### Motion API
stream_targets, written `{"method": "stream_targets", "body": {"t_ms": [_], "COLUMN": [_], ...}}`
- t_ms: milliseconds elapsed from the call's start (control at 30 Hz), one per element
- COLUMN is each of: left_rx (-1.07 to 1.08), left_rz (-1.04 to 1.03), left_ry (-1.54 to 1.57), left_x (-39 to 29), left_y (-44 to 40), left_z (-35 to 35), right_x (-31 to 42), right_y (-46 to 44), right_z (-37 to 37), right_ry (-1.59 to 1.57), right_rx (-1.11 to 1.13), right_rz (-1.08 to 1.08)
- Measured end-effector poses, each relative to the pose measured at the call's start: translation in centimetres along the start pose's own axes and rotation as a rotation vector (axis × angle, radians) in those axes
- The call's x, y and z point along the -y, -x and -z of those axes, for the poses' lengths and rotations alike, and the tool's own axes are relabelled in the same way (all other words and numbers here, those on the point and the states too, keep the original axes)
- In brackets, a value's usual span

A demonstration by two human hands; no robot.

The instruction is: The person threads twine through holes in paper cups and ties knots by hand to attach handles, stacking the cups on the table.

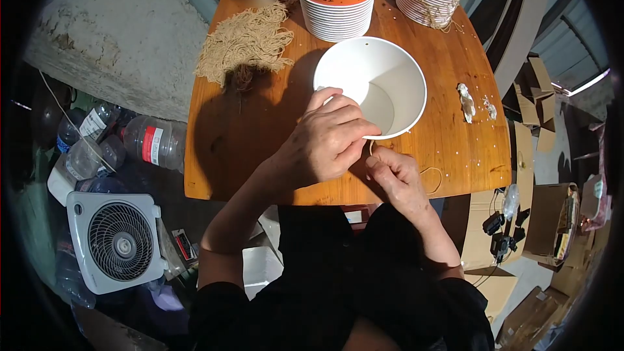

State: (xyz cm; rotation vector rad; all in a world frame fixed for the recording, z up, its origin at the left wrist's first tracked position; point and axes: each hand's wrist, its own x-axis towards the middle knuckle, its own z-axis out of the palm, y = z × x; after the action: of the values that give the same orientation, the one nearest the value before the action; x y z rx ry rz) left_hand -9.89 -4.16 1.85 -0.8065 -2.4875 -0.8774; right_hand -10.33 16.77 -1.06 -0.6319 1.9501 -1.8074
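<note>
A white paper bucket (402, 91) lies tipped on the wooden table (260, 162), its open mouth turned up towards me. A small hole shows near the far side of its rim. My left hand (328, 136) is closed on the near left rim, thumb and fingers on either side of the wall. Just below the rim, my right hand (398, 179) pinches a thin tan string (431, 181). One part of the string rises towards the rim, and a loop lies on the table to the right. Whether it passes through the bucket wall is hidden by my fingers.
A heap of tan strings (244, 42) lies at the back left. Nested orange-and-white buckets (337, 16) stand behind, with another stack (432, 0) draped in string. Whitish scraps (466, 103) lie right. A fan (120, 244) and plastic bottles (153, 142) sit left; cardboard boxes (549, 221) right.
</note>
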Motion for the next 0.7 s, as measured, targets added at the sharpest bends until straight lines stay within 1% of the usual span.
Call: {"method": "stream_targets", "body": {"t_ms": [167,300,367,500,667,700], "left_rx": [0.005,0.016,0.012,0.008,0.027,0.029], "left_rz": [-0.004,0.007,0.008,-0.004,0.001,0.004], "left_ry": [0.009,0.028,0.030,0.031,0.034,0.036], "left_x": [0.0,0.0,0.1,0.0,0.1,0.1], "left_y": [0.0,0.0,0.0,-0.1,0.1,0.1], "left_z": [0.1,0.0,0.1,0.2,0.2,0.2], "right_x": [0.5,0.4,0.3,0.4,-0.3,-0.3], "right_y": [-0.4,-0.5,-0.4,-0.3,-0.1,-0.1], "right_z": [1.2,1.6,1.8,1.6,1.7,1.8], "right_ry": [0.191,0.209,0.170,0.132,-0.056,-0.055], "right_rx": [0.037,0.024,0.023,0.001,-0.018,-0.018], "right_rz": [-0.012,-0.020,-0.068,-0.065,-0.134,-0.134]}}
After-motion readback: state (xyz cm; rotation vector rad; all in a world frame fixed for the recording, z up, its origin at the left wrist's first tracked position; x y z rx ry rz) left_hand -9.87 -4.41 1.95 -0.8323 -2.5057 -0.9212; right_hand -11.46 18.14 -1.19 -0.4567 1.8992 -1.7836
